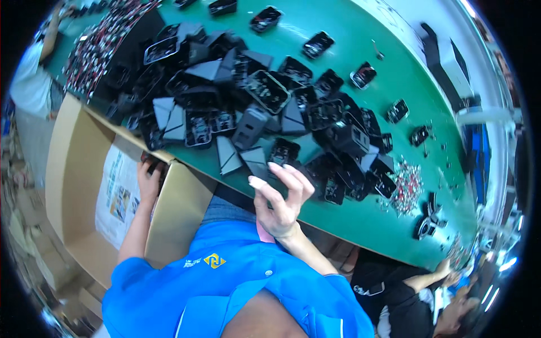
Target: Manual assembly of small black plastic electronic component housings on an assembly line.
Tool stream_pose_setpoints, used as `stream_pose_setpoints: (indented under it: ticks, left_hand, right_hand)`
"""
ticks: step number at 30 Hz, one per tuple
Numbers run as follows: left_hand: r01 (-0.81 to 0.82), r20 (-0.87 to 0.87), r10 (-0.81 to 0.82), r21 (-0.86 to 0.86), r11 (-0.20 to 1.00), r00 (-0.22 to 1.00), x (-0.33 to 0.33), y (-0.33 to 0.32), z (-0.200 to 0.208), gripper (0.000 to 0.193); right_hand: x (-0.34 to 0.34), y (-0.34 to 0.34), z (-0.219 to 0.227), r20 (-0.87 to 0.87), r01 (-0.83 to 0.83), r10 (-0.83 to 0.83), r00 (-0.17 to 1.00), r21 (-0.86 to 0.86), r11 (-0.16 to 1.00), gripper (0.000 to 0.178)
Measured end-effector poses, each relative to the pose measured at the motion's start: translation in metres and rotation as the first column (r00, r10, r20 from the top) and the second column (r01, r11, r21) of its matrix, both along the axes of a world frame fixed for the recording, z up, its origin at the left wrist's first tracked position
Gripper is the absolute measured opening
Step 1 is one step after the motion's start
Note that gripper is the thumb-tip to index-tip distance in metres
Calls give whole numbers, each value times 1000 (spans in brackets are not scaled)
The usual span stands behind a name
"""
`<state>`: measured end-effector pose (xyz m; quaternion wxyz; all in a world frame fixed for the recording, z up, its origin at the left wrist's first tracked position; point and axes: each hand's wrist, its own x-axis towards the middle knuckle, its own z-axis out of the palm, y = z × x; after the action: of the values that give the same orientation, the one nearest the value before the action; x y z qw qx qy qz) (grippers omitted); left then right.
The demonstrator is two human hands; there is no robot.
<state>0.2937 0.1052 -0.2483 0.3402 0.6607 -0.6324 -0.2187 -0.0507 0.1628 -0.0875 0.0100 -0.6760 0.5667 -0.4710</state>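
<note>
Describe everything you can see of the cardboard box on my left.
The cardboard box is plain brown, with thin, stiff-looking walls. It stands open at the top, beside the edge of the green table; whether they touch is unclear. A broad panel, wall or flap, slants on its right side. Inside shows a pale printed sheet with small dark pictures. The left grip is at the corner nearest the table; whether it touches the cardboard is hard to tell.

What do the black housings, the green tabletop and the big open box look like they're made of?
Black housings: probably moulded plastic, mostly matte, with crisp edges. Green tabletop: glossy, catching light; mat or laminate, I can't tell. Open box: likely cardboard, dull tan with thin folding panels.
</note>
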Motion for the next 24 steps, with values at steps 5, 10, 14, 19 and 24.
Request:
stream_pose_setpoints:
  ticks: [5,10,14,19,24]
  left_hand:
    - [-337,-47,334,-65,939,941,32,-11,91,28]
    - [-412,-101,401,-294,863,911,1,-42,205,27]
    - [6,-8,-13,-558,830,1000,-111,-52,276,16]
    - [786,520,-592,-367,497,616,-208,-75,299,16]
    - [921,734,-562,-246,303,381,-264,-80,291,11]
  right_hand:
    - [-14,2,-6,64,-56,59,996,-39,998,40]
    - [-10,0,-7,121,-79,87,989,-72,994,46]
    - [-15,2,-9,135,-97,109,985,-91,991,47]
    - [-15,4,-8,114,-84,95,989,-97,992,46]
    - [-15,7,-7,102,-57,67,993,-93,994,42]
